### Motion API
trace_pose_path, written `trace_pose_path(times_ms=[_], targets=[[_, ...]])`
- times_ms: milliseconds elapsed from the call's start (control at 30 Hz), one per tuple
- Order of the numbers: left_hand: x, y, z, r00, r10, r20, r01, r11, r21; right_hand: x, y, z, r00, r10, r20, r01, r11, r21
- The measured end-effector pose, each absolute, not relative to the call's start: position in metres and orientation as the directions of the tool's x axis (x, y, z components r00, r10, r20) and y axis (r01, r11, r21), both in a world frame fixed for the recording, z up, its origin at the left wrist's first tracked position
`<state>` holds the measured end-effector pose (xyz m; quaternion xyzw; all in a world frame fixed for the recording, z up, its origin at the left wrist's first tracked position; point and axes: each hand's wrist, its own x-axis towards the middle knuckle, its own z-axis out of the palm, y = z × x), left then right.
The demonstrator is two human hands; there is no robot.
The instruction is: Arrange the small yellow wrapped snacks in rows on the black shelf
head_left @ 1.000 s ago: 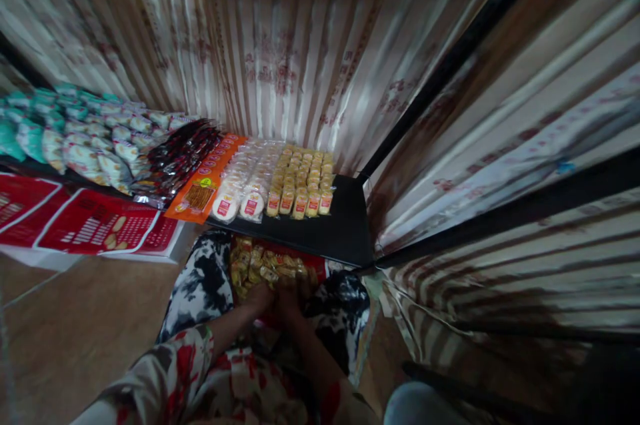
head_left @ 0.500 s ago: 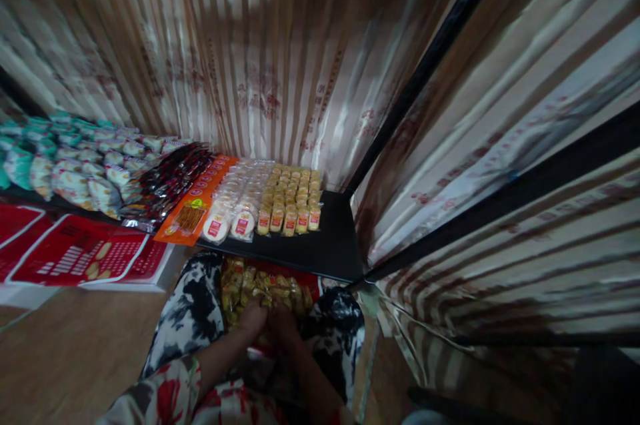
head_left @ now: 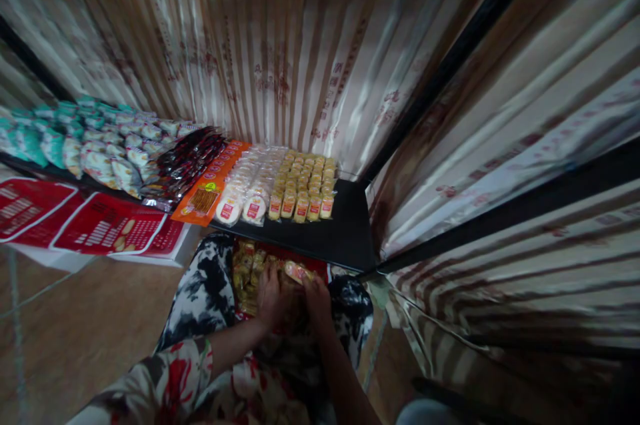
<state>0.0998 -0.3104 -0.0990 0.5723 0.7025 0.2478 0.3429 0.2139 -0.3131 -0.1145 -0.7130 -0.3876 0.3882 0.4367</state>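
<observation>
My right hand (head_left: 316,295) is closed on a small wrapped snack (head_left: 299,271), a pale yellow packet with a reddish label, tilted above my lap. Beside it, my left hand (head_left: 271,295) rests on a heap of similar gold-wrapped snacks (head_left: 246,271), its fingers stretched forward and touching them. The heap lies in a red bag between my knees, partly covered by both hands. In front, upright yellow snack packets (head_left: 301,206) stand in rows on a black shelf (head_left: 320,238).
Left of the rows are round white-wrapped crackers (head_left: 255,208), an orange packet (head_left: 203,201), dark shiny packets (head_left: 193,161) and several white and teal bags (head_left: 115,158). Red printed boxes (head_left: 110,225) stand below. Striped curtain (head_left: 280,45) and black poles (head_left: 450,58) enclose the shelf.
My hands were close together over the heap; now they are apart. The right one has moved right and holds up a snack. The view has shifted slightly, so the shelf appears further right.
</observation>
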Motion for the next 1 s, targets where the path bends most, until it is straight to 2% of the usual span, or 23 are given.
trace_pose_path(times_ms=[167,300,367,467,567,633,767,1000], targets=[[0.114,-0.307,-0.096,0.002,0.946,-0.323,0.343,0.303,0.889,0.220,-0.321,-0.101,0.402,0.862,-0.309,-0.023,-0.328,-0.945],[0.125,-0.297,-0.083,-0.054,0.952,-0.300,0.240,0.304,0.922,0.225,-0.324,-0.097,0.335,0.898,-0.286,-0.012,-0.300,-0.954],[0.128,-0.290,-0.075,-0.055,0.962,-0.268,0.226,0.273,0.935,0.230,-0.322,-0.093,0.289,0.923,-0.253,0.074,-0.285,-0.956],[0.133,-0.278,-0.066,-0.006,0.983,-0.185,0.200,0.182,0.963,0.241,-0.315,-0.082,0.288,0.948,-0.137,0.299,-0.224,-0.927],[0.139,-0.265,-0.058,0.054,0.998,-0.043,0.209,0.031,0.977,0.252,-0.302,-0.067,0.318,0.948,0.021,0.515,-0.153,-0.844],[0.144,-0.255,-0.052,0.078,0.995,0.060,0.257,-0.078,0.963,0.258,-0.291,-0.059,0.331,0.938,0.100,0.590,-0.123,-0.798],[0.157,-0.233,-0.039,0.105,0.983,0.148,0.335,-0.175,0.926,0.268,-0.265,-0.052,0.346,0.934,0.095,0.538,-0.115,-0.835],[0.182,-0.209,-0.027,0.067,0.993,0.094,0.392,-0.113,0.913,0.282,-0.220,-0.061,0.430,0.900,0.074,0.430,-0.132,-0.893]])
